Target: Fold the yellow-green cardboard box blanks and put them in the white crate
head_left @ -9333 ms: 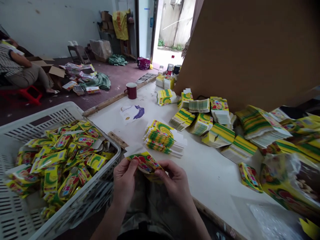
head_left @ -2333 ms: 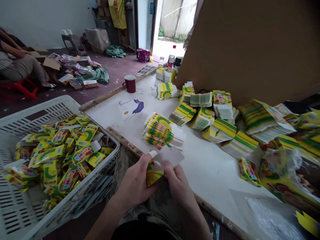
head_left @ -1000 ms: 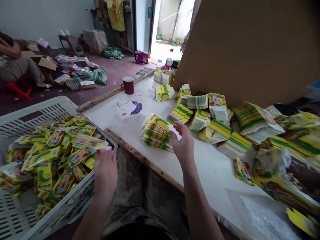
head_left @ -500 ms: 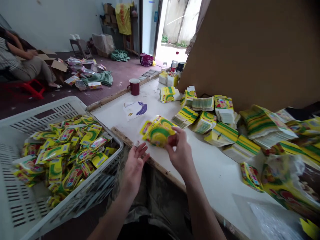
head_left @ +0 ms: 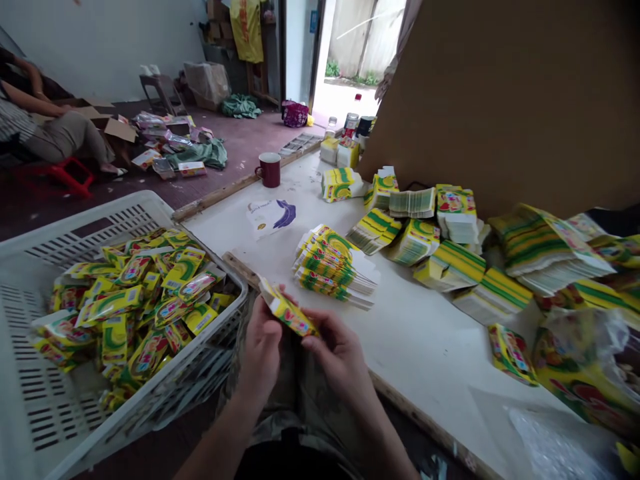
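Observation:
My left hand and my right hand both pinch one flat yellow-green printed carton over my lap, just in front of the table edge. A fanned stack of the same flat cartons lies on the white table right behind my hands. At my left stands a white plastic crate heaped with several folded yellow-green cartons.
More carton stacks line the table's back and right, under a big brown cardboard sheet. A dark red mug and a white-purple packet sit further back. A person sits on the floor at far left among boxes.
One second ago my left hand was at the crate and my right hand on the stack. My right hand took a carton off it and both hands now hold it near my lap.

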{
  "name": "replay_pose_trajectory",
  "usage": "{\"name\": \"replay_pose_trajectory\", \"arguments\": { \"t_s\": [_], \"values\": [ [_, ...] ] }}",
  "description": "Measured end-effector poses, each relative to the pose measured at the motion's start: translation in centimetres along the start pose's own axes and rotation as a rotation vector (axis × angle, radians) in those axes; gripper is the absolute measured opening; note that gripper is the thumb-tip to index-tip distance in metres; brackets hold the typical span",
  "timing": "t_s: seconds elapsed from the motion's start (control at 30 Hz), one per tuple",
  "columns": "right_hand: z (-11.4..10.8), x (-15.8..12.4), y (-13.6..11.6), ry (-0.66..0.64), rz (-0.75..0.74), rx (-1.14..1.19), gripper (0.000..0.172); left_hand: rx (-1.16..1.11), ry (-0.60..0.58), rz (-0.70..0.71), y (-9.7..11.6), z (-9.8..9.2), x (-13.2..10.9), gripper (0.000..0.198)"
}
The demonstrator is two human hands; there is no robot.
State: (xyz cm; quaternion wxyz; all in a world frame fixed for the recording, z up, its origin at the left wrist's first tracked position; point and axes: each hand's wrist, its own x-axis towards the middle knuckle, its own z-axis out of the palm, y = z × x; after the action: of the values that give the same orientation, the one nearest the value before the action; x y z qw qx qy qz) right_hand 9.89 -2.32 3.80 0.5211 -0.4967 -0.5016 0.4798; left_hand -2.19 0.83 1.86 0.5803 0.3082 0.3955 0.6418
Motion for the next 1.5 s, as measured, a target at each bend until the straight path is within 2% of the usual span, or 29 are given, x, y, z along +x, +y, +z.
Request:
{"name": "replay_pose_trajectory", "arguments": {
  "t_s": [0.1,0.13,0.2,0.27,0.33,0.37,0.43,0.47,0.5,0.57,0.6,0.63,0.67,0.77,0.83,0.9,0.97,1.03,1.1,1.17,1.2,1.27,1.33,1.43,1.5],
  "values": [
    [-2.0,0.3,-0.7,0.042,-0.082,-0.161,0.015,0.145,-0.058,-0.047,0.2,-0.9,-0.1,0.024],
    [-2.7,0.2,-1.0,0.058,-0.138,-0.245,0.016,0.177,-0.072,-0.043,0.5,-1.2,0.0,0.023],
    [-4.0,0.1,-1.5,0.087,-0.288,-0.443,0.023,0.188,-0.11,0.041,1.7,-1.7,0.4,0.037],
    [-4.9,-0.1,-2.2,0.082,-0.436,-0.67,0.032,0.215,-0.175,0.155,3.3,-2.1,0.9,0.061],
    [-5.2,-0.2,-2.7,0.01,-0.547,-0.859,0.036,0.383,-0.283,0.211,4.7,-2.2,1.2,0.087],
    [-5.1,-0.3,-2.9,-0.052,-0.59,-0.913,0.037,0.518,-0.377,0.195,5.2,-2.0,1.2,0.095],
    [-4.4,-0.6,-3.1,-0.144,-0.645,-0.936,0.041,0.767,-0.586,0.107,5.6,-1.5,0.9,0.09],
    [-4.0,-0.7,-3.1,-0.119,-0.653,-0.91,0.046,0.855,-0.656,0.073,5.5,-1.2,0.7,0.082],
    [-3.6,-0.9,-2.9,-0.032,-0.643,-0.861,0.052,0.919,-0.688,0.061,5.2,-0.9,0.4,0.074],
    [-2.9,-1.0,-2.4,0.23,-0.552,-0.688,0.066,1.018,-0.646,0.106,4.4,-0.6,-0.1,0.066],
    [-2.6,-1.1,-2.1,0.328,-0.473,-0.571,0.069,1.063,-0.595,0.155,4.0,-0.6,-0.4,0.068],
    [-2.4,-1.1,-1.9,0.373,-0.38,-0.452,0.068,1.103,-0.562,0.204,3.5,-0.6,-0.6,0.07],
    [-2.3,-1.0,-1.6,0.361,-0.284,-0.349,0.062,1.134,-0.552,0.25,3.2,-0.6,-0.8,0.071],
    [-1.8,-0.7,-1.4,0.2,-0.056,-0.177,0.043,1.159,-0.602,0.341,2.5,-0.4,-1.3,0.071],
    [-1.6,-0.3,-1.5,0.148,0.038,-0.087,0.04,1.115,-0.649,0.348,2.3,-0.1,-1.5,0.072],
    [-1.6,0.0,-1.6,0.121,0.094,0.017,0.046,1.059,-0.641,0.339,2.2,0.2,-1.6,0.069],
    [-1.7,0.1,-1.5,0.089,0.079,0.073,0.053,1.041,-0.612,0.326,2.1,0.3,-1.5,0.059],
    [-1.9,0.0,-1.1,0.016,-0.032,0.02,0.06,1.035,-0.62,0.273,1.9,0.3,-1.3,0.053],
    [-2.1,-0.3,-0.6,-0.09,-0.171,-0.128,0.061,1.006,-0.641,0.2,1.3,0.2,-1.2,0.056],
    [-2.4,-0.6,-0.1,-0.173,-0.247,-0.293,0.054,0.955,-0.62,0.181,0.6,0.0,-1.1,0.065],
    [-2.5,-0.7,0.2,-0.166,-0.253,-0.347,0.051,0.945,-0.585,0.197,0.2,-0.1,-1.1,0.07],
    [-2.9,-0.7,0.5,-0.064,-0.25,-0.397,0.052,0.972,-0.491,0.239,-0.1,-0.2,-1.1,0.073],
    [-3.4,-0.6,0.7,-0.009,-0.275,-0.435,0.057,1.033,-0.428,0.249,0.1,-0.4,-0.9,0.064],
    [-4.0,-0.6,0.5,-0.122,-0.334,-0.523,0.066,1.08,-0.463,0.251,1.4,-0.9,-0.4,0.051],
    [-4.5,-0.7,0.2,-0.167,-0.339,-0.564,0.058,1.097,-0.519,0.26,2.5,-1.3,0.0,0.05]
  ]
}}
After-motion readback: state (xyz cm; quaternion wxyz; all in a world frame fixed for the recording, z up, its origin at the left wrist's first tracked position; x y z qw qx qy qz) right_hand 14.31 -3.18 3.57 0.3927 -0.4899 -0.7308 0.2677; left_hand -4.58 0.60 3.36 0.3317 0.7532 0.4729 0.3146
